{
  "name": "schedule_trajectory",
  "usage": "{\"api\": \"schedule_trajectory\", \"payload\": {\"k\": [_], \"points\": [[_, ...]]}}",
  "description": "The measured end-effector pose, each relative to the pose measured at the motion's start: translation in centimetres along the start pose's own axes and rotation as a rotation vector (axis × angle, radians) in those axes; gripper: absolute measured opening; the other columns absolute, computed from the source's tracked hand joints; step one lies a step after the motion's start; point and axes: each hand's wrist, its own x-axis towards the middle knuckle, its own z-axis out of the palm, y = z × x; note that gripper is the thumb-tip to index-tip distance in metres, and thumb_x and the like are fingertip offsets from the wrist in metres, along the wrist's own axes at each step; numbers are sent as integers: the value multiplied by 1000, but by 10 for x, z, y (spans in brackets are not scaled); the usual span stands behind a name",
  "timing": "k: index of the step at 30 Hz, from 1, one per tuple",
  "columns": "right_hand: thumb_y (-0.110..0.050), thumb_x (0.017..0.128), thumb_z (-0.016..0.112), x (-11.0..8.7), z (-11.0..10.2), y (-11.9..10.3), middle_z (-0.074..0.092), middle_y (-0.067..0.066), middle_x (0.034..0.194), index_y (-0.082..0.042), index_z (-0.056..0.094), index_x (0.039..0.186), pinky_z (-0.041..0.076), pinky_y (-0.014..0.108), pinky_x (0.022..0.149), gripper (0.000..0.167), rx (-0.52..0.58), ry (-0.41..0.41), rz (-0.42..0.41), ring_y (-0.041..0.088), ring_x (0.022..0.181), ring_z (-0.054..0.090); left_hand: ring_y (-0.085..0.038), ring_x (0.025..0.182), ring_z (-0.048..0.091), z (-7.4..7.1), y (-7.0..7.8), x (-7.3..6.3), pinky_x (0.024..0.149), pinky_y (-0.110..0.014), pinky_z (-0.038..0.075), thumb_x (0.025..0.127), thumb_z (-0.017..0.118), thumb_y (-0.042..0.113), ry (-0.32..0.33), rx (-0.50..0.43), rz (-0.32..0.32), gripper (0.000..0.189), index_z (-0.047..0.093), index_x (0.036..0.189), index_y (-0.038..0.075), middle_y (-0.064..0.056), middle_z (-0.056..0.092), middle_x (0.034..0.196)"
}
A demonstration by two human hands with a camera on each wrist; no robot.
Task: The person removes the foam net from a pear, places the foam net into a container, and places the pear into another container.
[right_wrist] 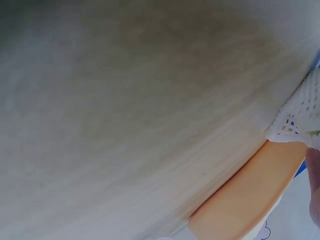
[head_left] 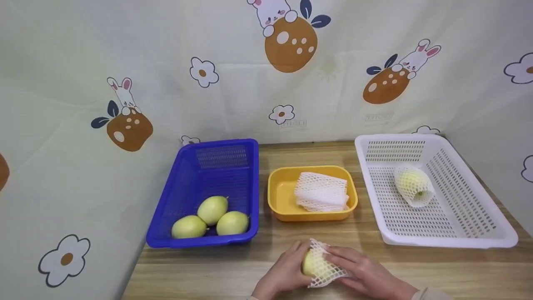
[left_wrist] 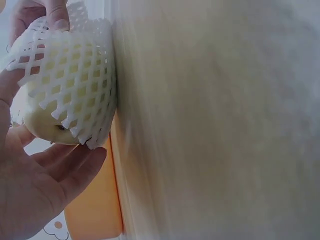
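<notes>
Near the table's front edge, a pale yellow-green pear (head_left: 308,264) is partly covered by a white foam net sleeve (head_left: 325,267). My left hand (head_left: 284,270) holds the pear from the left, thumb and fingers curved round its bare end. From the right, my right hand (head_left: 365,271) grips the net over the other end. In the left wrist view the net (left_wrist: 75,75) covers most of the pear, and its bare end (left_wrist: 45,120) faces the left palm. The right wrist view catches only an edge of the net (right_wrist: 295,120) and part of a finger.
A blue basket (head_left: 162,225) at left holds three bare pears (head_left: 212,210). Behind the hands stands a yellow tray (head_left: 283,200) with folded foam nets (head_left: 320,191). At right, a white basket (head_left: 449,241) contains one netted pear (head_left: 412,183). A patterned cloth (head_left: 233,104) hangs behind.
</notes>
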Motion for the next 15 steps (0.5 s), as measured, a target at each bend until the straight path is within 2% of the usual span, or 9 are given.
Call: {"api": "schedule_trajectory", "payload": {"k": [5,10,15], "points": [[-32,80,64,3,6,-4,25,16,139,-14,39,134,42,44,83,63,-7,-136,31,28,123,31,-9,87,48,0,3,-1,76,-24,42,59,78,27,1,-27,-28,80,39,127,12,3,42,108],[-30,85,57,6,8,-5,25,14,140,-15,38,135,44,42,82,55,18,-156,39,25,120,36,-10,88,47,-1,3,-2,76,-26,41,60,78,28,-22,-59,-50,87,33,132,11,1,40,111],[-29,89,51,6,5,-5,29,10,139,-17,38,135,44,40,81,50,22,-141,55,22,118,38,-9,89,46,-2,1,-3,76,-24,41,61,76,25,23,-121,-9,75,39,125,15,3,40,110]]}}
